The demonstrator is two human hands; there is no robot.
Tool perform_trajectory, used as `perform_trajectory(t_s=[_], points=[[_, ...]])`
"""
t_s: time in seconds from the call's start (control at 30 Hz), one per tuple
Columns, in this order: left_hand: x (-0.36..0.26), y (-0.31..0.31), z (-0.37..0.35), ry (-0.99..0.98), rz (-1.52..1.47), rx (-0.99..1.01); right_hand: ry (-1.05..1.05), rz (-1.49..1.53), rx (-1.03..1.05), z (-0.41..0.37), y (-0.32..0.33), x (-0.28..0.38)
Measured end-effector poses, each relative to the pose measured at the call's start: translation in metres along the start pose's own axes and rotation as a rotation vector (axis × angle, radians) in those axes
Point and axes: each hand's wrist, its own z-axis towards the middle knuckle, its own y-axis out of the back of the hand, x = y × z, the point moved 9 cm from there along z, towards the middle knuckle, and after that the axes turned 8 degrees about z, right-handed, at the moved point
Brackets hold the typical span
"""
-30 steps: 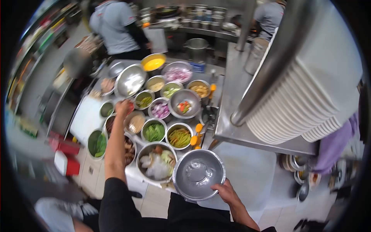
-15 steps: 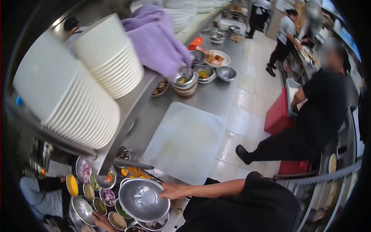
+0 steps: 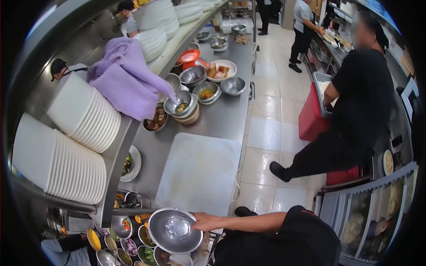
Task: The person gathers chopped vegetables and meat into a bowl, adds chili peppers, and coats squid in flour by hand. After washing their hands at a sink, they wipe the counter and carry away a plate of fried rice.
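Observation:
My right hand (image 3: 205, 221) comes in from the lower right with its fingers closed on the rim of a wide metal mixing bowl (image 3: 175, 237). The bowl is tilted towards me; its inside shows bright reflections. It is above small bowls of ingredients, among them chopped purple onion (image 3: 129, 246), green slices (image 3: 146, 254) and red and orange pieces (image 3: 127, 224). Another metal bowl (image 3: 106, 258) is cut by the bottom edge. My left hand is outside the frame. A white cutting board (image 3: 198, 170) lies on the counter just beyond the bowl.
Stacked white dishes (image 3: 57, 164) and a purple cloth (image 3: 126, 75) sit on the shelf over the steel counter (image 3: 230, 115). Metal bowls and a plate of meat (image 3: 221, 70) stand farther along. A co-worker in black (image 3: 359, 93) reaches into a red bin (image 3: 313, 115) across the tiled aisle.
The view has shifted, showing more counter at the far end. My right hand still holds the mixing bowl. The other hand, earlier at the second metal bowl, has left the frame.

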Motion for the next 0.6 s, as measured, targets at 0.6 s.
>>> perform_trajectory(t_s=[0.6], points=[[-0.035, 0.032, 0.11, 0.629, -1.466, 0.0, 0.354, -0.364, -0.707, -0.072, 0.309, 0.136]])
